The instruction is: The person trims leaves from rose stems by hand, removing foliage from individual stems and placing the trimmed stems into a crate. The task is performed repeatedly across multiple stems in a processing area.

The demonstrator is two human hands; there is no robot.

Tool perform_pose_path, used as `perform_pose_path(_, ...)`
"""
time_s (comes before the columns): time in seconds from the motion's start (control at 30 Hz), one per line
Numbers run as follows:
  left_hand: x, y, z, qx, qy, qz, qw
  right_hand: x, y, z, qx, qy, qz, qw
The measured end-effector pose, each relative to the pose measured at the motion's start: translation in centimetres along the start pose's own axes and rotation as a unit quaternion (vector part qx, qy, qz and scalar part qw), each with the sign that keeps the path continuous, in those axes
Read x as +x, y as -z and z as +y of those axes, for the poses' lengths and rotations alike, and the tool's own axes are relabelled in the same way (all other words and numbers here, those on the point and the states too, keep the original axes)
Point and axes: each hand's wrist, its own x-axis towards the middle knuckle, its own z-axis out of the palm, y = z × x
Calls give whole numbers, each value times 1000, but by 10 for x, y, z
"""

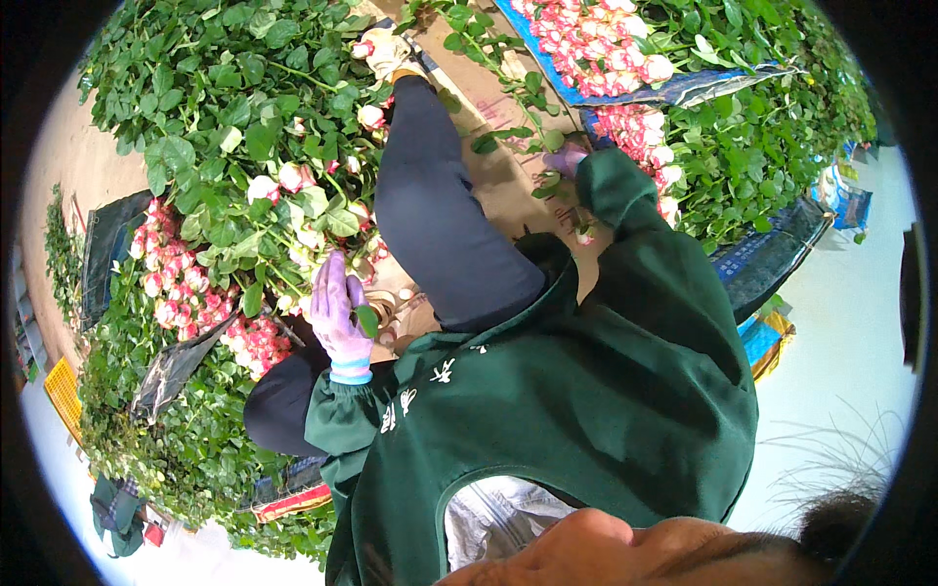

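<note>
My left hand [338, 316], in a purple glove with a blue cuff, lies with straight fingers against a heap of cut pink-and-white roses [293, 177]. A green leaf [366, 321] shows beside its palm; I see nothing gripped in it. Farther right, my right hand [566, 159], also in a purple glove, is closed around a long leafy rose stem [498, 66]. That stem runs away up the view over cardboard. A rose bloom [584, 236] shows below the right hand, by the sleeve; its link to the stem is hidden.
Wrapped rose bundles [586, 44] with blue and dark sheeting lie at the upper right. More roses [194, 293] with dark wrapping flaps stand at the left. My bent leg [440, 198] rises between the hands over printed cardboard [506, 183]. A yellow crate [63, 395] is at the far left.
</note>
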Motion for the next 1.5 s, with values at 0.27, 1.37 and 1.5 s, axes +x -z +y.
perform_pose_path(0.27,-6,-3,-1,-8,12,4,1000,-7,6,3,17,-10,7,1000)
perform_pose_path(1.37,-178,254,-122,-90,381,628,673,-178,150,-483,367,454,-156,797)
perform_pose_path(1.5,-272,194,-198,-59,486,666,562,-149,120,-452,373,345,-180,842)
